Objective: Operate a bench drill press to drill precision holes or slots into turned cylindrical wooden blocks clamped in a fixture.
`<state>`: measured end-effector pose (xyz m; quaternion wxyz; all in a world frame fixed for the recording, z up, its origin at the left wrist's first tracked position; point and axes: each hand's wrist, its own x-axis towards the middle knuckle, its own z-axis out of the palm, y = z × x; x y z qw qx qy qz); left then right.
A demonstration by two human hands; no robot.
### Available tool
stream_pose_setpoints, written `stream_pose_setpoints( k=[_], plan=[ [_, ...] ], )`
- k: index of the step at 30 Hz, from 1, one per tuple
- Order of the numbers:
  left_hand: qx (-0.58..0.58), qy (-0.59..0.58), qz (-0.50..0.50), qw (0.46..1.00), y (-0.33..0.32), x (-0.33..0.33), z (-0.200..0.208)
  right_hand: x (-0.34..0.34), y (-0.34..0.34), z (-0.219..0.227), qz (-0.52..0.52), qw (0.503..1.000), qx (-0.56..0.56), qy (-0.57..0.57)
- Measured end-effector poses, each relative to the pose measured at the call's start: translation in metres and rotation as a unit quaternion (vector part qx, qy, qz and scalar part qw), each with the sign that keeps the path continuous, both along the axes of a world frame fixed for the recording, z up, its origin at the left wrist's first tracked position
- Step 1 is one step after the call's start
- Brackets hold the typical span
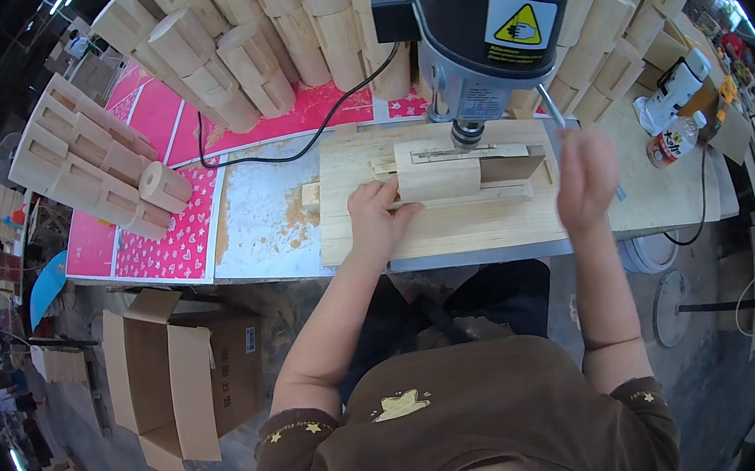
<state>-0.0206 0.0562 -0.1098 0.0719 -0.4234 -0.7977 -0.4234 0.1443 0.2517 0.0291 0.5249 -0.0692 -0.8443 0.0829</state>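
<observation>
Wood block (441, 181): beneath the drill press (455, 7).
My left hand (376, 219): fingers apart, against the block.
My right hand (586, 179): right of the drill press, blurred; can't tell if closed.

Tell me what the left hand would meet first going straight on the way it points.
The wood block, most likely: the left hand has its fingertips at the block's left end, though exact contact is unclear.

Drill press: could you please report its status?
Left hand touching block. Right hand blurred near lever, grip unclear. Block beneath chuck. Cord apart from both hands.
</observation>
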Motion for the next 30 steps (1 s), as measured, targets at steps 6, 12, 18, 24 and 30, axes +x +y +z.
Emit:
stream_pose_setpoints(
  k=[6, 12, 18, 24, 30],
  plan=[
    [-0.009, 0.045, -0.009, 0.999, 0.02, 0.011, 0.004, -0.072, 0.039, 0.113, -0.073, 0.991, -0.108, -0.044],
    [0.009, 0.032, -0.01, 0.999, 0.034, 0.015, 0.001, -0.078, 0.045, 0.115, -0.033, 0.991, -0.125, -0.033],
    [0.001, 0.023, -0.013, 1.0, 0.031, 0.014, 0.0, -0.005, -0.005, 0.061, 0.008, 0.987, -0.125, -0.101],
    [-0.007, 0.014, -0.015, 1.0, 0.035, 0.016, 0.0, -0.008, -0.011, -0.034, 0.032, 0.993, -0.11, 0.024],
    [-0.013, 0.02, -0.007, 1.0, 0.034, 0.017, 0.0, -0.022, 0.005, -0.062, 0.095, 0.99, -0.022, 0.1]
  ],
)
